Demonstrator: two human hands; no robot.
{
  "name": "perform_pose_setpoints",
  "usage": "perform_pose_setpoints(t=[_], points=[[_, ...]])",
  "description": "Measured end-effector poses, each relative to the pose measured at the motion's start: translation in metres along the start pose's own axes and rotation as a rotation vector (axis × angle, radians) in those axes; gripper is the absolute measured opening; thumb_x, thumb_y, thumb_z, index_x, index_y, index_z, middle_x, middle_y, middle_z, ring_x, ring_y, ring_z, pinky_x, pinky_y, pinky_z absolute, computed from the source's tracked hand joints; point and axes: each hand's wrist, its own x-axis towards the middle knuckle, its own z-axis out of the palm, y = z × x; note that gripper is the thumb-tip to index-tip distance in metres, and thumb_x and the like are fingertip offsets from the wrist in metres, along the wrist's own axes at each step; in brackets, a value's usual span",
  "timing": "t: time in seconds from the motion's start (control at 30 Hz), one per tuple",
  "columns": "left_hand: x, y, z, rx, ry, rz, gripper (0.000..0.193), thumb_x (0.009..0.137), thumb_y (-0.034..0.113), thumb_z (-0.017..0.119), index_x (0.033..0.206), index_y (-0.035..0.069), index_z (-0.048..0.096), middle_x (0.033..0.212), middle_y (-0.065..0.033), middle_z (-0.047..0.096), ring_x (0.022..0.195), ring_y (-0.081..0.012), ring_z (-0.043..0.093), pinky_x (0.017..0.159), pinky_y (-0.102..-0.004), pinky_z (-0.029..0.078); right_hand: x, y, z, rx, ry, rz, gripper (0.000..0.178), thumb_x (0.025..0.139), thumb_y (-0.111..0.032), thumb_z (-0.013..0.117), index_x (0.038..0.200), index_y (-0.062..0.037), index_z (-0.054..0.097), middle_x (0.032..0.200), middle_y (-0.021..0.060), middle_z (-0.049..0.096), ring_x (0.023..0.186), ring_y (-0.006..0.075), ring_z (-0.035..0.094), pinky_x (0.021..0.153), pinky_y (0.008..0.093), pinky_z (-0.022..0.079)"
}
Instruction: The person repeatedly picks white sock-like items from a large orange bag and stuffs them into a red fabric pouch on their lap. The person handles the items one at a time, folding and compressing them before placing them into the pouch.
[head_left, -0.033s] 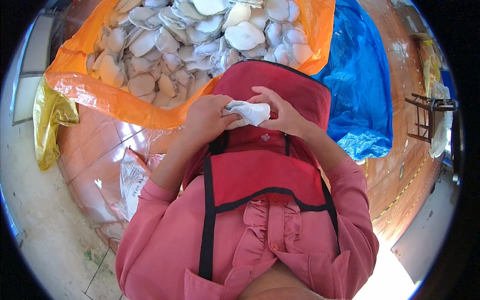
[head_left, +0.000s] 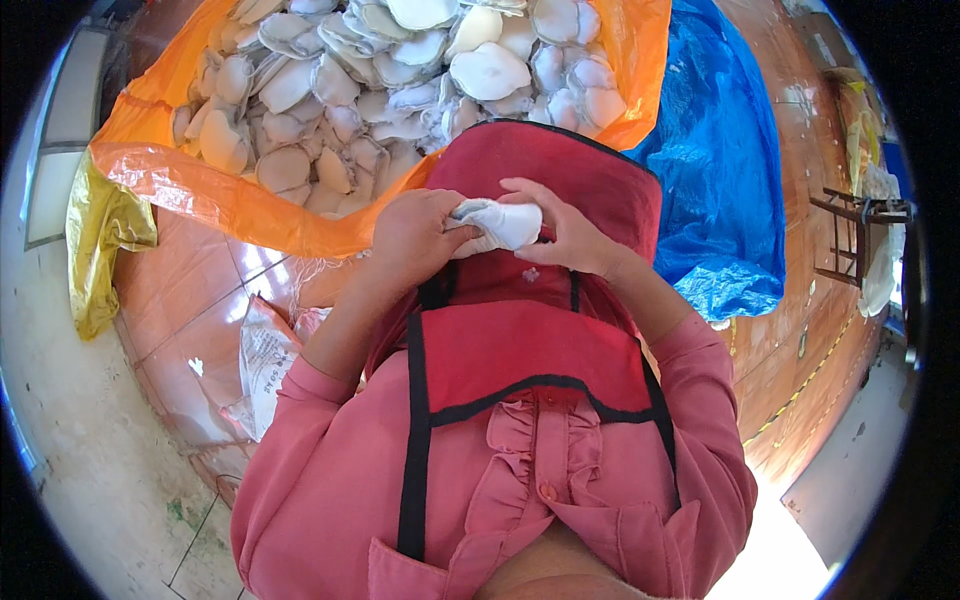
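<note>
A white soft pad [head_left: 508, 226], folded or bunched up, is held between my two hands above my red apron [head_left: 560, 165]. My left hand [head_left: 415, 232] is closed around its left end, thumb lying across the near side. At its right end my right hand [head_left: 570, 232] grips it, fingers curled about the rounded edge with the index finger raised over the top. Ahead lies a heap of similar white and greyish oval pads [head_left: 490, 72], which look like cupped fabric or foam pieces. The fingertips beneath the pad are hidden.
An orange plastic sack [head_left: 240, 205] spreads under and around the heap. On the right lies a blue plastic sheet [head_left: 715, 170]. A yellow bag [head_left: 100, 250] and a white printed sack [head_left: 265, 365] are on the left. A dark wooden stool [head_left: 845, 235] stands far right.
My right-hand fingers have shifted slightly, and the pad's right end looks a little smoother and rounder. The left hand stays nearly still.
</note>
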Motion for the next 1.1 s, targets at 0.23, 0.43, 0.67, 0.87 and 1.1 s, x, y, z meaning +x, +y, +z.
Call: perform_pose_setpoints(t=[0.23,0.43,0.67,0.87,1.1], points=[[0.006,-0.001,0.014,0.112,0.058,0.146,0.025,0.072,0.028,0.077,0.080,0.008,0.064,0.076,-0.0084,0.065,0.078,-0.0319,0.062,0.069,-0.0438,0.047,0.002,0.018,0.014,-0.049,0.147,0.024,0.053,0.079,0.000,0.075,0.127,-0.0046,0.053,0.120,0.0077,0.059,0.111,0.0170,0.057,0.096,0.0302,0.047],[-0.003,-0.006,0.004,-0.012,0.085,0.156,0.030,0.069,0.027,0.081,0.088,0.008,0.066,0.085,-0.0097,0.066,0.088,-0.0322,0.063,0.076,-0.0420,0.049,0.004,0.048,0.016,0.134,0.271,-0.039,0.020,0.081,-0.003,0.074,0.100,-0.0028,0.067,0.097,0.0017,0.067,0.092,0.0115,0.062,0.082,0.0266,0.050],[-0.007,-0.031,0.012,-0.016,-0.118,-0.026,0.054,0.068,0.027,0.083,0.115,0.011,0.060,0.109,-0.0091,0.063,0.102,-0.0321,0.061,0.084,-0.0407,0.050,0.010,0.063,0.016,0.010,0.376,-0.045,0.017,0.081,-0.004,0.075,0.096,-0.0062,0.067,0.092,-0.0010,0.067,0.085,0.0090,0.060,0.076,0.0253,0.049],[-0.011,-0.037,0.020,-0.463,0.249,-0.084,0.066,0.072,0.015,0.082,0.130,0.009,0.050,0.122,-0.0110,0.057,0.113,-0.0241,0.057,0.093,-0.0359,0.048,0.011,0.064,0.026,0.430,0.560,0.102,0.036,0.082,-0.003,0.073,0.117,-0.0041,0.064,0.107,0.0028,0.067,0.100,0.0165,0.062,0.090,0.0312,0.049],[-0.004,-0.022,0.029,-0.656,0.438,-0.101,0.064,0.077,0.012,0.078,0.133,0.007,0.047,0.122,-0.0108,0.056,0.110,-0.0193,0.057,0.094,-0.0310,0.048,0.017,0.072,0.046,0.720,0.408,-0.013,0.059,0.084,-0.007,0.073,0.137,-0.0054,0.046,0.132,0.0078,0.055,0.121,0.0233,0.054,0.103,0.0377,0.044]])
